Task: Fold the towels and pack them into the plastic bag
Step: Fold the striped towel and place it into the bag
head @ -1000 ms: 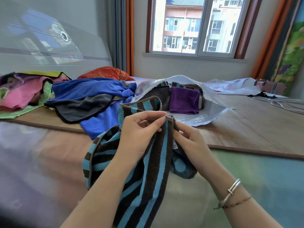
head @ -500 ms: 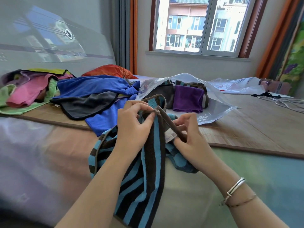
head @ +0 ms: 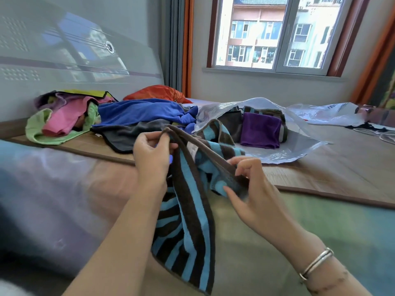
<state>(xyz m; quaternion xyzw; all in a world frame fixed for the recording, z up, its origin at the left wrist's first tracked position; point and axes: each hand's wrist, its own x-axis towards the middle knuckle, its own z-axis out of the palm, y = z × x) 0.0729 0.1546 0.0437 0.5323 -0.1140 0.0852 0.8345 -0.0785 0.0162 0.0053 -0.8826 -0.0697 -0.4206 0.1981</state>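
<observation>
the striped towel [head: 188,210] is pinched at its edge by the left hand [head: 151,157] and right hand [head: 254,189]; its lower end is cut off. beyond the hands, the plastic bag [head: 299,133] partly hides folded towels.

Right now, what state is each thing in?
Striped towel: unfolded, top edge stretched between both hands.
Left hand: pinching a corner.
Right hand: pinching the edge.
Plastic bag: open, lying flat.
Purple towel: folded, in bag.
Blue towel: unfolded, heaped.
Window: shut.
</observation>
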